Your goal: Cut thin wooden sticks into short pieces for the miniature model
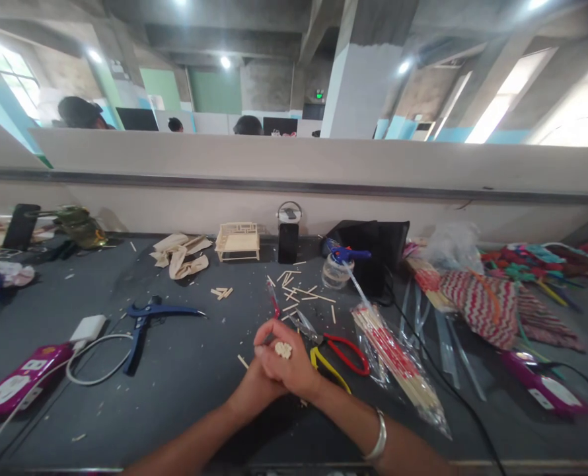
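Observation:
Low over the front middle of the dark table, my two hands are pressed together. My right hand (294, 370), a silver bangle on its wrist, is closed around a bundle of thin wooden sticks (283, 349), whose pale cut ends show by the thumb. Against its underside lies my left hand (257, 387); its fingers are mostly hidden, so its grip cannot be made out. Right beside them are pliers (346, 354) with one red and one yellow handle. Short loose sticks (294, 294) are scattered just beyond the hands.
A small wooden bench model (238, 241) and a phone (289, 242) stand at the back. A blue glue gun (348, 254) rests on a glass jar (336, 274). Bagged sticks (398, 363) lie right; a blue cutter (150, 317) and power strip (26, 377) lie left.

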Demonstrator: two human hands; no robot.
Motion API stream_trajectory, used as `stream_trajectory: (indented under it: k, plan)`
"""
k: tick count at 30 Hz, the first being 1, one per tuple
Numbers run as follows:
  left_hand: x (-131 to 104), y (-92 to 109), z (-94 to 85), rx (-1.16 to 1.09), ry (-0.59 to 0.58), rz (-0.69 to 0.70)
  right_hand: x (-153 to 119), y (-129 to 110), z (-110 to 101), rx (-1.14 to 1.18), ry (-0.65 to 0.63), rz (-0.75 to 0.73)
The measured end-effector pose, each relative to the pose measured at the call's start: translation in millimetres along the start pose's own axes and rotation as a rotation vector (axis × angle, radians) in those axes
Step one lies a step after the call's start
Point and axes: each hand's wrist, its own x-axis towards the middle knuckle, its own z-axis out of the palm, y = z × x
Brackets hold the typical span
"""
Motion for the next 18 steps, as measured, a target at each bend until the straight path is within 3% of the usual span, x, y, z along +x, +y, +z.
stream_trajectory:
  k: [4,8,12,18]
  plan:
    - [-10,21,-0.4,0.081,-0.18,-0.057,6,-15,2,0.396,-0.02,0.115]
    - [-12,38,7.1,-0.03,-0.216,-0.308,20,-24,-4,0.577,0.033,0.251]
    - [-5,41,9.3,-0.148,-0.253,-0.482,34,-20,-12,0.587,0.089,0.381]
    - [2,42,5.3,-0.283,-0.335,-0.495,46,-15,-17,0.525,0.077,0.398]
